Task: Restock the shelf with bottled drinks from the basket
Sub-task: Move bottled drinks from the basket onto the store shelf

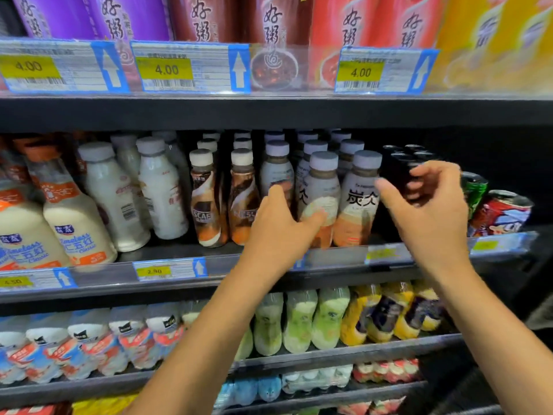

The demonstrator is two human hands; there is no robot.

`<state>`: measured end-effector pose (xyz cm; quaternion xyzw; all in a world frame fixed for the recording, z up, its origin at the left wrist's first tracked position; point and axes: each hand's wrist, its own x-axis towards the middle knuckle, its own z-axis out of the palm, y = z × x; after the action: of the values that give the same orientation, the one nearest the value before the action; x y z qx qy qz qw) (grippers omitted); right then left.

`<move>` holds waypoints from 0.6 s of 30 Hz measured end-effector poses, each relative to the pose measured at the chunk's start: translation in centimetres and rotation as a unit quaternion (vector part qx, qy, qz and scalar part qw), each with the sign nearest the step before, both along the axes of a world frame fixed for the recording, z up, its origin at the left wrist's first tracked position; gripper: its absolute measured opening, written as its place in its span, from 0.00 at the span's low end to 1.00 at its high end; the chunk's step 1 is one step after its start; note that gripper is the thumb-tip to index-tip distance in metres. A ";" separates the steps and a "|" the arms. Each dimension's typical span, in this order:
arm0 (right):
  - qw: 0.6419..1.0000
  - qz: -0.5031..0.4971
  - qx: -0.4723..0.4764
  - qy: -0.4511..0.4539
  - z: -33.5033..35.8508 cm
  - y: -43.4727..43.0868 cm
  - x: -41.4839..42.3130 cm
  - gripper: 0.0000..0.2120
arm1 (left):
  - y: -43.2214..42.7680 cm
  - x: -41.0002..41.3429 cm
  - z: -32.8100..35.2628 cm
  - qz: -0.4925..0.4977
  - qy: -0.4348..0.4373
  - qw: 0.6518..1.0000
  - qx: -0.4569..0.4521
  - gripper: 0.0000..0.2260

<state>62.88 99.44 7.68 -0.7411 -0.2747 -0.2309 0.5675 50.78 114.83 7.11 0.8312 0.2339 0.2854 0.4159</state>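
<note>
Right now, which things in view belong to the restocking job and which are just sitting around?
Job: grey-capped bottle, held by left hand; right hand, empty; middle shelf.
Bystanders: black cans; white milk bottles; green can; price tags.
</note>
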 end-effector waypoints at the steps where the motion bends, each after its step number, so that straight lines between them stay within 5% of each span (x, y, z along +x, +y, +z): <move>1: 0.999 0.011 -0.032 0.042 -0.4 -0.4 0.7 0.24 | -0.2 0.7 -0.3 -0.003 0.017 1.000 -0.017 0.31; 3: 0.988 0.049 -0.112 0.099 -1.2 -1.0 1.7 0.32 | -0.4 1.6 -0.8 -0.002 0.029 0.998 -0.047 0.35; 7: 0.967 0.111 -0.195 0.121 -2.1 -0.6 2.7 0.35 | -0.2 2.8 -0.7 0.014 0.094 0.995 -0.034 0.22; 18: 0.962 0.130 -0.211 0.112 -1.8 1.0 4.2 0.39 | -0.2 3.7 -0.7 0.047 0.120 0.992 -0.007 0.20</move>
<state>67.12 100.42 5.91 -0.8234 -0.3456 -0.0076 0.4501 54.48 114.65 6.41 0.8446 0.3225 0.2014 0.3770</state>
